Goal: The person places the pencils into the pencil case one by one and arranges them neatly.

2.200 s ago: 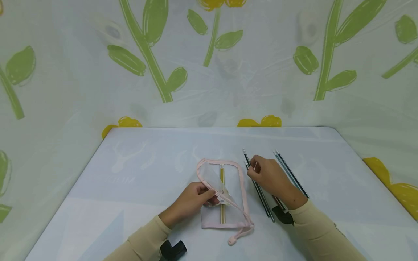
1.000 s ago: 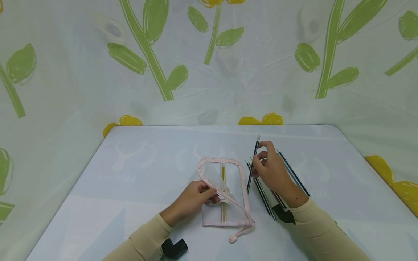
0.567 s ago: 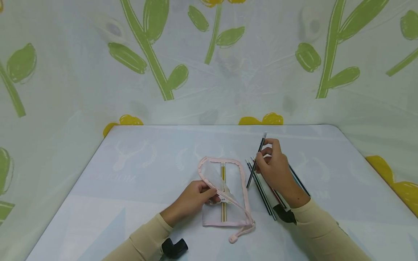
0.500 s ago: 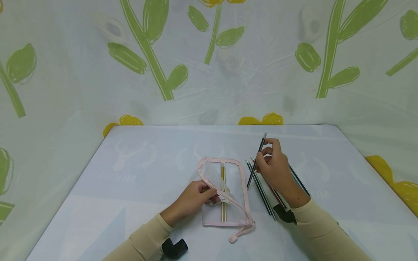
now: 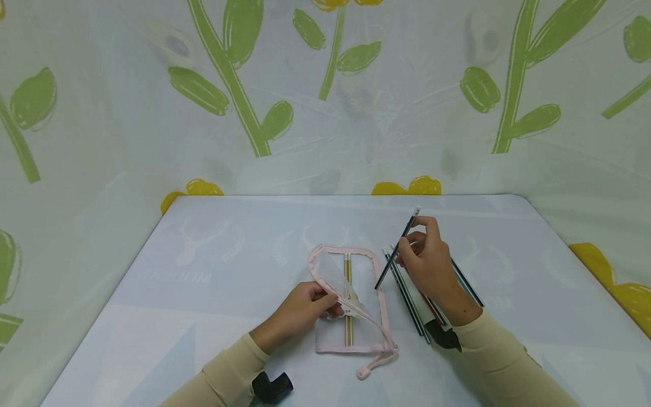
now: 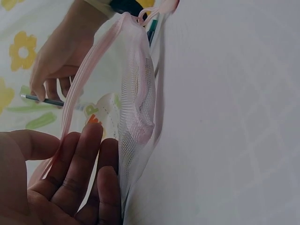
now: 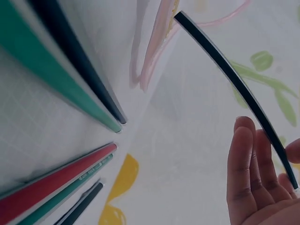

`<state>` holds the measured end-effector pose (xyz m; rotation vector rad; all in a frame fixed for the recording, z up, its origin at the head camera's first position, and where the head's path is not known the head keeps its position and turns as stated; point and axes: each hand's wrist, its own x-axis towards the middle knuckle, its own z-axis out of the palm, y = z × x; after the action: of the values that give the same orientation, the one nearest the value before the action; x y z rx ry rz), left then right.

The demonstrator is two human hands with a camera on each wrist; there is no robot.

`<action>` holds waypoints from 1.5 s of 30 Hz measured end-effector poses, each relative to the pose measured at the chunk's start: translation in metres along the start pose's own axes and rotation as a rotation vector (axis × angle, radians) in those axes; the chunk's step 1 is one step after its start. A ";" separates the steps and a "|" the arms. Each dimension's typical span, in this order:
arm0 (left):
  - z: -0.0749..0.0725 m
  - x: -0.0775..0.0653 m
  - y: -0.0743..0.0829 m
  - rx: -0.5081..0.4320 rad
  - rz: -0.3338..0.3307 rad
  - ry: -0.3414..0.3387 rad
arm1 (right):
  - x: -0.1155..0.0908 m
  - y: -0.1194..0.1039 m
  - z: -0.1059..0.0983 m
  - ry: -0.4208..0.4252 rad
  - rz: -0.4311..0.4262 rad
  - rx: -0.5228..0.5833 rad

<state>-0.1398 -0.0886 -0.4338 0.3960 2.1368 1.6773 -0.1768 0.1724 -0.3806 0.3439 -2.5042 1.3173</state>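
My left hand (image 5: 300, 310) pinches the pink-edged flap of a see-through mesh pencil pouch (image 5: 367, 342), holding its mouth apart. Inside the pouch lie yellow pencils (image 5: 348, 330). My right hand (image 5: 429, 263) grips a dark pencil (image 5: 409, 226) between thumb and fingers, tilted, with its white-tipped end up and away. Its lower end overlaps the pouch's right pink edge in the head view. From the right wrist, the dark pencil (image 7: 239, 84) slants up toward the pink trim (image 7: 157, 44). In the left wrist view the pouch's mesh side (image 6: 136, 93) stands up beside my left fingers (image 6: 77, 173).
Dark and green pencils (image 5: 407, 299) lie on the table (image 5: 244, 237) just right of the pouch. A red pencil (image 7: 70, 178) and more pencils (image 5: 467, 282) lie farther right, partly beneath my right arm. The pouch's zipper pull (image 5: 363, 372) hangs toward the near edge.
My right hand has picked a dark pencil off the table and raised it. Lately its lower end has swung left to the pouch's edge. My left hand has kept its hold.
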 end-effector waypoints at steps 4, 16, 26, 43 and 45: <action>0.000 0.000 0.000 -0.006 -0.002 0.003 | 0.000 -0.001 0.001 -0.040 0.050 0.068; 0.001 -0.001 0.001 0.004 -0.001 0.010 | 0.002 0.000 0.007 -0.201 0.218 0.284; 0.001 0.000 0.001 -0.011 0.002 0.004 | 0.000 -0.001 0.010 -0.285 0.260 0.273; 0.000 -0.001 0.001 -0.014 0.001 0.009 | -0.001 0.005 0.014 -0.454 0.342 0.362; 0.001 -0.001 0.001 -0.011 0.006 0.010 | -0.002 0.005 0.014 -0.468 0.354 0.361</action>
<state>-0.1388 -0.0881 -0.4328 0.3921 2.1343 1.6977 -0.1791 0.1637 -0.3925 0.3244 -2.7828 2.0467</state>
